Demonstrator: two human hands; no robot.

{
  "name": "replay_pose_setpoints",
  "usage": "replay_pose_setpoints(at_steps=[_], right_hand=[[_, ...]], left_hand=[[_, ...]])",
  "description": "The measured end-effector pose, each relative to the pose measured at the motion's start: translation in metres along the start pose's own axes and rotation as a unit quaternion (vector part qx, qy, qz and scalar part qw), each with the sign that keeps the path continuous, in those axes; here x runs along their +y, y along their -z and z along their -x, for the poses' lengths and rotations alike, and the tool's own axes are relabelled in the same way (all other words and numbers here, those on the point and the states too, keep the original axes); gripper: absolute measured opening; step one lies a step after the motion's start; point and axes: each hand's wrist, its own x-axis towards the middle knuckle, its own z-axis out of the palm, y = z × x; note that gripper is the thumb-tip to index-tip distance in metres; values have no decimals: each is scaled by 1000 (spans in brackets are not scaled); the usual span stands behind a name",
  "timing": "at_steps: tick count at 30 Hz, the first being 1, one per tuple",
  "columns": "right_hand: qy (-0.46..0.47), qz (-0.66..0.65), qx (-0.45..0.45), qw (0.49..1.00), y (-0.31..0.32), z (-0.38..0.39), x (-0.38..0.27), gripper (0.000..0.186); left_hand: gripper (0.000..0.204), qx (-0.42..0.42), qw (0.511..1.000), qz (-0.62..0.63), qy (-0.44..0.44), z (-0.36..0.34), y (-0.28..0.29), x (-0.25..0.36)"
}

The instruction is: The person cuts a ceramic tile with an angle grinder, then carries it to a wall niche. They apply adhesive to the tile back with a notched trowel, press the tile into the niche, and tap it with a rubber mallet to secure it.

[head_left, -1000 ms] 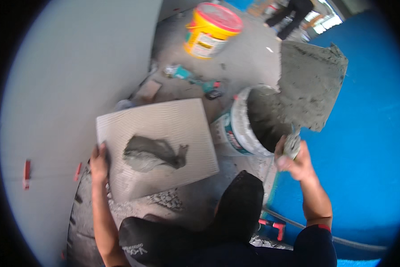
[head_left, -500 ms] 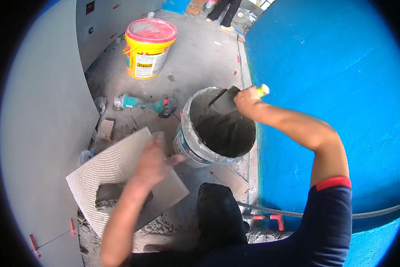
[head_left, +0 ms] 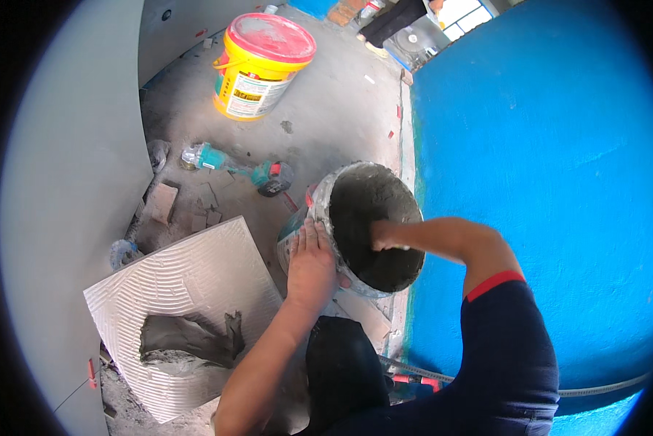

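My left hand (head_left: 310, 254) grips the left rim of the white mortar bucket (head_left: 329, 182), fingers against its side. My right hand (head_left: 384, 236) is down inside the bucket among the dark grey mortar (head_left: 363, 203), closed round a trowel handle (head_left: 401, 247); the blade is hidden. To the lower left lies a square tile (head_left: 221, 247) with a combed, ridged face, a mound of wet mortar (head_left: 181, 338) spread on it.
A yellow bucket with pink lid (head_left: 257, 80) stands farther back, a teal angle grinder (head_left: 232, 167) nearer. Tile offcuts (head_left: 163, 203) lie beside a grey tiled wall (head_left: 65, 182). A blue wall (head_left: 530, 160) borders the right. Another person's legs (head_left: 388, 22) show at the back.
My left hand has left the tile and come onto the bucket rim. My right hand, which had lifted the loaded trowel above the rim, has moved down deep inside the bucket with it.
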Motion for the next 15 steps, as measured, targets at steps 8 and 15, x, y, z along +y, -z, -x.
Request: replay_pose_setpoints(at_steps=[8, 15], right_hand=[[-296, -635, 144, 699, -82, -66, -32, 12], [-314, -783, 182, 505, -5, -36, -75, 4]], left_hand=[[118, 7, 1000, -8, -1, -2, -6, 11], [122, 4, 1000, -21, 11, 1, -7, 11]])
